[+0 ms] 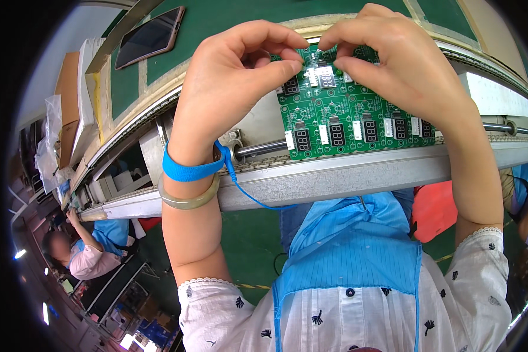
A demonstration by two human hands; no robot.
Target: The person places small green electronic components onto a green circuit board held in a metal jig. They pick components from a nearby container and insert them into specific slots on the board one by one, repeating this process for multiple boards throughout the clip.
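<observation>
A green panel of joined circuit boards [317,111] lies across the rails in front of me. It carries rows of dark digit displays [337,135] and white connectors [324,134]. One display [325,77] in the far row looks paler than the others. My left hand [232,73] curls over the panel's far left part, thumb and fingers drawn together in a pinch. Opposite it, my right hand [396,58] bends its thumb and index finger in towards the same far-row spot. Whatever sits between the fingertips of either hand is too small or hidden to make out.
A metal rail [358,173] with a chain runs along the near side, and a steel shaft [264,149] passes beneath the panel. A phone [149,37] lies on the green surface at far left. A blue strap's cord [249,196] hangs from my left wrist. Another person [94,258] sits at left.
</observation>
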